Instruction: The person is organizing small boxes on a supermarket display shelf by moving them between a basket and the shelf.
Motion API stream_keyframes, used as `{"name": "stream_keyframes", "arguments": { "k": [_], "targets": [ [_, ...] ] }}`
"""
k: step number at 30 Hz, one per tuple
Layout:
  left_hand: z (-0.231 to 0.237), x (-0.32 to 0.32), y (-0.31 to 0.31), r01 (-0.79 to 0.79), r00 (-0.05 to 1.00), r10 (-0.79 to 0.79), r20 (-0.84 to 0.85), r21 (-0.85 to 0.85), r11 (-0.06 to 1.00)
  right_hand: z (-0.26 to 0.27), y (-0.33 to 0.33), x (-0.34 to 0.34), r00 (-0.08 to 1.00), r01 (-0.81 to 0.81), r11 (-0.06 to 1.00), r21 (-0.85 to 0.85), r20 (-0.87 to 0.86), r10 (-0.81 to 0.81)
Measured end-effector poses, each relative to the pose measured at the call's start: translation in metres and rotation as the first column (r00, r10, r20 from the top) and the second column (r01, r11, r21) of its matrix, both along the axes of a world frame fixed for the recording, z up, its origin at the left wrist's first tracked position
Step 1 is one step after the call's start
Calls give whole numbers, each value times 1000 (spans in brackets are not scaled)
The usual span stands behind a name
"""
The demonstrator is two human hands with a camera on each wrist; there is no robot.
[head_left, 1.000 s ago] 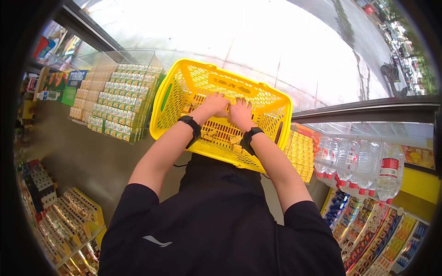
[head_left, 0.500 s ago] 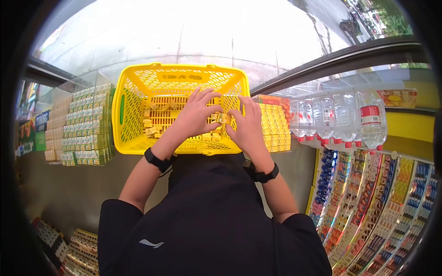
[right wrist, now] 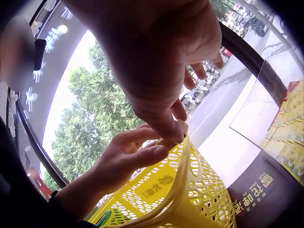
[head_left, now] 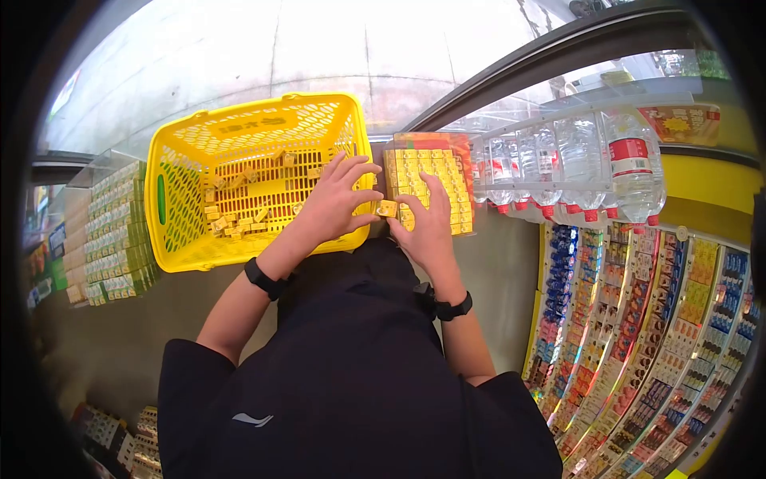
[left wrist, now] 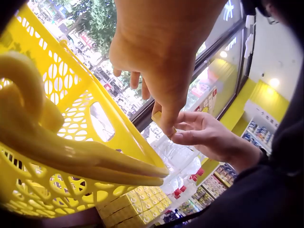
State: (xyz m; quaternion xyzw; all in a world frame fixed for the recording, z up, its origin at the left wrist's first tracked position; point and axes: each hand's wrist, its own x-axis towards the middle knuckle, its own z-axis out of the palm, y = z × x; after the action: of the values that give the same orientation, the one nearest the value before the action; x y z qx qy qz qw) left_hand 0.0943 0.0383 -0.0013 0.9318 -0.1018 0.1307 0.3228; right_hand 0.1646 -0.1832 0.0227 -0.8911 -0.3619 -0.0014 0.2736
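Observation:
Between my two hands is a small yellow box [head_left: 387,208], at the right rim of the yellow shopping basket [head_left: 263,124]. My left hand [head_left: 331,203] pinches it with thumb and forefinger from the left, the other fingers spread. From the right, my right hand [head_left: 431,231] pinches it with thumb and fingertips. In the left wrist view the hands meet at the box [left wrist: 157,118], beside the basket's end. Inside the basket, several loose yellow boxes [head_left: 239,223] lie on the slatted bottom. A neat stack of yellow boxes [head_left: 423,168] stands just right of it, behind my right fingers.
Big water bottles [head_left: 634,168] with red caps stand in a clear holder at the right. Shelves of small packets [head_left: 630,335] run along the lower right. Stacked green-and-white boxes [head_left: 120,231] flank the basket's left side. A dark frame [head_left: 511,72] crosses the upper right.
Both hands were down inside the basket, then came up with the small yellow box and moved right to the basket's rim. The head view has turned rightward, bringing the stack closer to centre.

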Motion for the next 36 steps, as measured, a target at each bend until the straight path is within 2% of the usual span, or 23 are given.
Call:
{"name": "stream_keyframes", "arguments": {
  "k": [2, 4, 10, 18, 20, 22, 24, 27, 34, 36],
  "targets": [
    [1, 9, -21, -13, 1000, 13, -13, 15, 1000, -3, -20, 15, 1000, -4, 1000, 22, -23, 4],
    [0, 21, -47, -59, 998, 59, -12, 38, 998, -8, -40, 30, 998, -38, 999, 4, 51, 38],
    [-11, 72, -123, -47, 999, 47, -4, 97, 994, -20, -108, 76, 994, -49, 999, -15, 95, 51],
    [-72, 141, -205, -200, 978, 205, -34, 112, 973, -63, -179, 140, 997, -25, 997, -67, 74, 30],
    [-91, 163, -212, -327, 938, 345, -47, 223, 919, -65, -192, 146, 999, -13, 997, -82, 48, 17],
    [-109, 185, -215, -361, 923, 383, -35, 270, 893, -65, -205, 151, 999, -11, 994, -107, 40, 16],
    [-126, 205, -219, -471, 867, 495, 62, 427, 772, -64, -219, 152, 1000, -12, 995, -95, 20, 14],
    [-144, 227, -221, -493, 845, 532, 51, 460, 739, -67, -236, 150, 1000, 8, 996, -93, -15, -10],
    [-183, 245, -221, -477, 856, 509, 93, 522, 707, -75, -257, 159, 996, 51, 988, -146, -64, -61],
    [-190, 247, -220, -472, 838, 545, 34, 546, 692, -73, -258, 165, 997, 44, 988, -148, -63, -54]
  ]
}}
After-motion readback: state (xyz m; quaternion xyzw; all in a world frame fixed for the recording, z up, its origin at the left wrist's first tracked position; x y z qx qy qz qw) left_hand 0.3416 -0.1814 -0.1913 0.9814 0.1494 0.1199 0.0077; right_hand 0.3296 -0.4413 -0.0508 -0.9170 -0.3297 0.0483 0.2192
